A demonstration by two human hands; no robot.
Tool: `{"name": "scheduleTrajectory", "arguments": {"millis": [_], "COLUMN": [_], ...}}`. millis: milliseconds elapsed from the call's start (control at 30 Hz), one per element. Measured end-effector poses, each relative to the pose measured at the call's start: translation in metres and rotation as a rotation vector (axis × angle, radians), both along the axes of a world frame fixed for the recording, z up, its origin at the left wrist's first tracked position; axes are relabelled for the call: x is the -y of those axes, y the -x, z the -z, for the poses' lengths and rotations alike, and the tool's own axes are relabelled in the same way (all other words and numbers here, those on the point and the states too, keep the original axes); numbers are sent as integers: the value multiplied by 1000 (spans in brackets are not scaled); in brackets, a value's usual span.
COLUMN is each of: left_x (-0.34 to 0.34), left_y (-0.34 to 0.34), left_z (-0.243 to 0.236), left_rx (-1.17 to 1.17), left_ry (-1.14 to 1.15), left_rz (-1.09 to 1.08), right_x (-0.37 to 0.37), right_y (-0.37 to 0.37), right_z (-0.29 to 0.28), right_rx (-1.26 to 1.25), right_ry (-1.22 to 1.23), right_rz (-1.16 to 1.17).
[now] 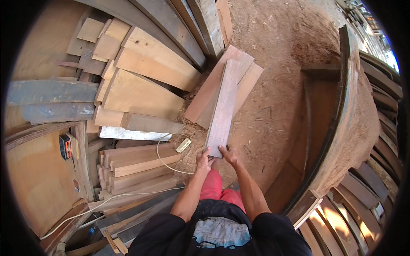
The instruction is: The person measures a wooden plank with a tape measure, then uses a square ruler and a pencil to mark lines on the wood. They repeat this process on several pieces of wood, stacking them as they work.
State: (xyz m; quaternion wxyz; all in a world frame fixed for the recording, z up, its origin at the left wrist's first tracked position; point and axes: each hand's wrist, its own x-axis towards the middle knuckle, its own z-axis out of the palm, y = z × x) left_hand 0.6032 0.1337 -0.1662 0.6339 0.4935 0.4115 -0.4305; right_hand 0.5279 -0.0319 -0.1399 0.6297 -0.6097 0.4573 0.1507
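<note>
A long, pale reddish wooden board (223, 102) points away from me, with faint lines marked across its near end. My left hand (205, 160) grips the near left corner, thumb on top. On the near right edge, my right hand (230, 155) has its thumb on the upper face and its fingers partly hidden below. Beneath the far part of this plank, several similar boards (250, 83) lie fanned out on the ground. Whether the held plank touches them I cannot tell.
Stacked planks (145, 94) fill the left side. A white power strip (183, 145) with a looping cable lies left of my hands. Sawdust covers the ground (273, 115). To the right stands a long curved wooden beam (341, 115); more timber (358, 192) lies beyond it.
</note>
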Motion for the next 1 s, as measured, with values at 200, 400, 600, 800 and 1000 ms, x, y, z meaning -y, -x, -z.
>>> {"name": "scheduleTrajectory", "arguments": {"millis": [200,400,600,800,1000], "left_x": [19,53,28,1,-95], "left_y": [-51,-129,-194,-198,-132], "left_z": [6,18,41,23,83], "left_rx": [122,173,247,255,496], "left_ry": [-45,-178,-121,-803,-617], "left_rz": [23,97,106,438,1241], "right_x": [6,34,29,-17,-53], "right_y": [89,185,219,208,154], "right_z": [23,42,19,8,-39], "right_rx": [-100,-309,-299,-231,-116], "right_ry": [-38,110,86,75,-23], "right_rz": [100,151,280,139,58]}}
